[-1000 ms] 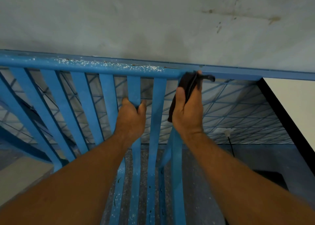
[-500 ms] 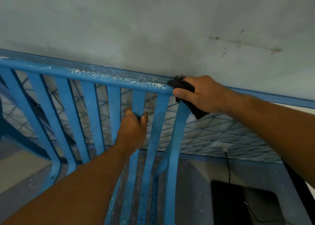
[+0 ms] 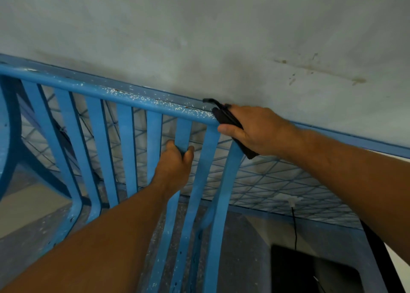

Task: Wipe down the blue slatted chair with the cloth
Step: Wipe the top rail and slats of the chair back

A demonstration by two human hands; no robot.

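1. Blue slatted chair [image 3: 111, 93]: seen from above and behind its back. The top rail runs from upper left down towards centre right, and a row of vertical slats drops from it. The rail paint is flecked with white chips, densest towards its right end.
2. Left hand [image 3: 175, 166]: fingers and thumb are curled round one slat [image 3: 183, 130], just below the top rail. This slat is third from the right of the visible row. The grip is closed and the forearm comes in from lower left.
3. Right hand [image 3: 255, 130]: holds the cloth [image 3: 224, 117], with the thumb lying along the near side and the fingers wrapped over the far side. The forearm enters from the right edge.
4. Cloth: dark, folded or bunched. It is pressed against the right end of the top rail, where the last two slats meet it. One end pokes out above the hand near the wall [image 3: 199, 26], and the other hangs below the palm.
5. Wall: pale grey, directly behind the rail, with a brownish streak [image 3: 321, 70] at upper right.
6. Blue wire grid [image 3: 277, 181]: visible through and to the right of the slats, below the rail.
7. Thin black cable [image 3: 295, 226]: runs down from a small white fitting at the grid's lower edge.
8. Dark block [image 3: 299, 270] at lower right, identity unclear.
9. Floor [image 3: 26, 248]: grey and speckled, showing between the slats.
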